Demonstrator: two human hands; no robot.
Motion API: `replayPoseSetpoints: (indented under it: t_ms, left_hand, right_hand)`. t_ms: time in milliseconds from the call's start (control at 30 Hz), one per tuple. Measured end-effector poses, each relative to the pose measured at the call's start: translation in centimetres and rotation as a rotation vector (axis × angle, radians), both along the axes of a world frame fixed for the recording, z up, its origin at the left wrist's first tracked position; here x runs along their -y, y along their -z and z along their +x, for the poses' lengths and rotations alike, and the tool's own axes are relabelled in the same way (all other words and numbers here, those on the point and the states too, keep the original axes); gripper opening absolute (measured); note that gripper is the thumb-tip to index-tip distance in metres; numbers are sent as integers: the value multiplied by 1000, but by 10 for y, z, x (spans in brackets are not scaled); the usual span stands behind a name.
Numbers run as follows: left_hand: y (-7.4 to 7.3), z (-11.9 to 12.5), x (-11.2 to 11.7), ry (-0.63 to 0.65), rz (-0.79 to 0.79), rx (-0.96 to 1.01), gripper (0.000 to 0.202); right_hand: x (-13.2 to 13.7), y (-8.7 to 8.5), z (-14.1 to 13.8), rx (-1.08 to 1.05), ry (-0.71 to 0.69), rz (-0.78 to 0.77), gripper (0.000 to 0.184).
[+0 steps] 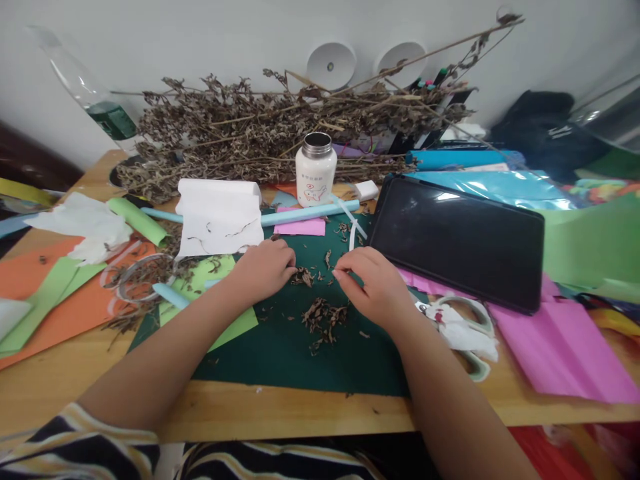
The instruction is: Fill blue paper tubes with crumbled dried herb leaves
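Observation:
My left hand (269, 268) rests low over a dark green sheet (280, 360), its fingers curled together beside a small clump of dried leaves (304, 277). What those fingers hold, if anything, is hidden. To the right, my right hand (374, 285) has thumb and forefinger pinched together; anything between them is too small to name. A larger pile of crumbled dried leaves (324, 321) lies on the sheet between my forearms, with loose bits scattered around it. Behind the hands an uncapped white bottle (316, 175) stands upright.
Bundles of dried stalks (225, 127) stretch along the wall. A black tablet (457, 240) lies right, above scissors (477, 320) and pink paper (565, 347). White paper (220, 217), a rolled blue paper tube (310, 212) and clear tape (145, 277) lie left and behind.

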State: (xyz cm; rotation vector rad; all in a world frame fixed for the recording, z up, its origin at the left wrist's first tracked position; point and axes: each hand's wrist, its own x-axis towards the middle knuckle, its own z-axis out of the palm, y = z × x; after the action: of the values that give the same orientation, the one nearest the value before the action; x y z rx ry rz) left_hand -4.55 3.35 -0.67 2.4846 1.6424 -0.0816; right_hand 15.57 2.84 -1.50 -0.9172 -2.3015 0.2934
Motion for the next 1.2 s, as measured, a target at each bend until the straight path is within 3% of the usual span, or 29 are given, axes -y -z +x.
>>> replayPoseSetpoints:
  t_ms: [233,333,467,600,800,900,1033,1200]
  left_hand:
    - [-7,2,2,-48,-20,143,21]
    - [-17,8,9,-67,-144,332,20]
    - [-28,17,20,-77,-316,498,22]
    - [-31,22,27,-58,-372,536,22]
    - [-28,27,31,-20,-307,503,22]
    - [-29,31,33,27,-342,572,25]
    - [-27,37,36,-4,-410,747,27]
    - [-21,40,40,75,-301,770,22]
  right_hand:
    - [0,0,0,10,9,-31,12]
    - [1,-1,-1,4,16,-109,15]
    - [5,0,-6,-43,-82,-282,33]
    - [9,-1,-14,-78,-68,-354,29]
    - [11,-4,-16,-90,-106,-343,29]
    - [12,-6,-15,-162,-133,-315,25]
    - [16,-8,-18,-276,-106,-319,23]
    - [12,-8,-14,-746,69,-557,27]
